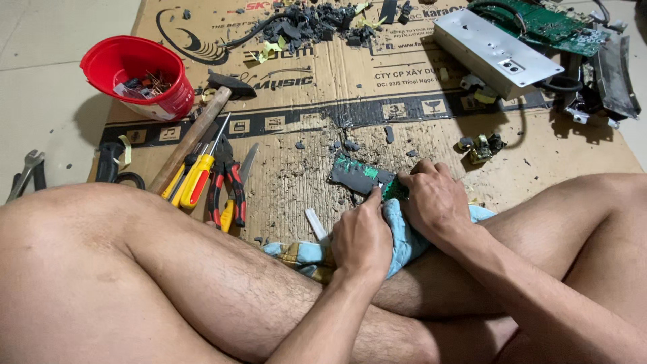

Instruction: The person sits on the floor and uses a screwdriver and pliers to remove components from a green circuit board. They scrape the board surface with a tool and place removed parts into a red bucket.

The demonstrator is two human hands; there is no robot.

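Left hand [362,237]: it is pressing down at the 6 o'clock end of a small dark rectangular circuit board with green patches [360,176], thumb stretching up to its near edge; the fingers are curling closed over a pale blue cloth [404,236], and how tightly I cannot tell.
Right hand [435,199]: it is closing around the board's 3 o'clock end, knuckles up, fingertips hiding the green corner there.
Doing it well: I judge both hands should be gripping close to the edges, keeping the cloth between skin and sharp solder points, and working slowly so that brittle pieces are not flying up.
Where the board is: it is lying on the flattened brown printed cardboard sheet [539,145], just ahead of the crossed legs, half over the cloth.
How the board looks: it is appearing charred or coated in dark resin, with green showing through in streaks; grey crumbs are lying around it.
At 10 o'clock: a yellow-handled screwdriver [197,178], red-handled pliers [226,185] and a wooden-handled hammer [192,138] are lying together.
At 11 o'clock: a red plastic tub of small parts [138,75] is standing.
At 1 o'clock: a long silver metal casing [495,50] is lying, well apart.
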